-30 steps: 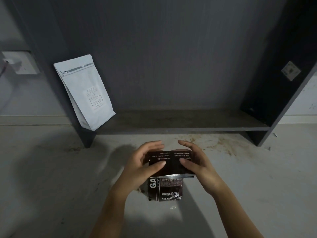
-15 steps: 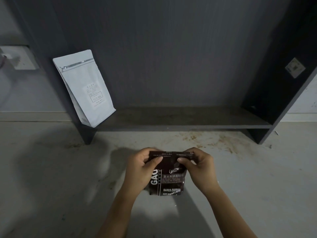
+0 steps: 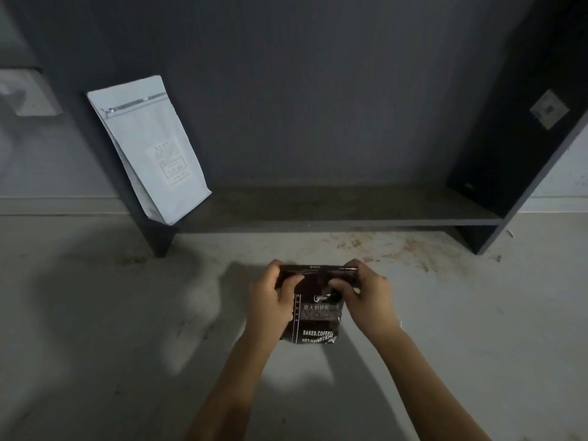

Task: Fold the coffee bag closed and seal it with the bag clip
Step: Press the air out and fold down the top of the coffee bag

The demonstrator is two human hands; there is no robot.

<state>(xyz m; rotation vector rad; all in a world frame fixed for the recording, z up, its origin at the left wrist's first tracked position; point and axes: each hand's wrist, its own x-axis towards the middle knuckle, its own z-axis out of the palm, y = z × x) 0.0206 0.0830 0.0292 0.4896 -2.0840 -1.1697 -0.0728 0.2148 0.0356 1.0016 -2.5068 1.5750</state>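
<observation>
Coffee bag: upright on floor, folded top running left-right; left hand and right hand pinch its ends, equally near; no clip visible.

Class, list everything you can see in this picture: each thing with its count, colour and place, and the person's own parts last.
dark coffee bag: one, dark brown with white print, on the floor, top folded over
white bag: one, white, on the shelf's left end, leaning against the upright
shelf unit: one, dark grey, against the wall
floor: pale grey, brown stains near the shelf
bag clip: none visible
left hand: gripping the fold's left end
right hand: gripping the fold's right end
</observation>
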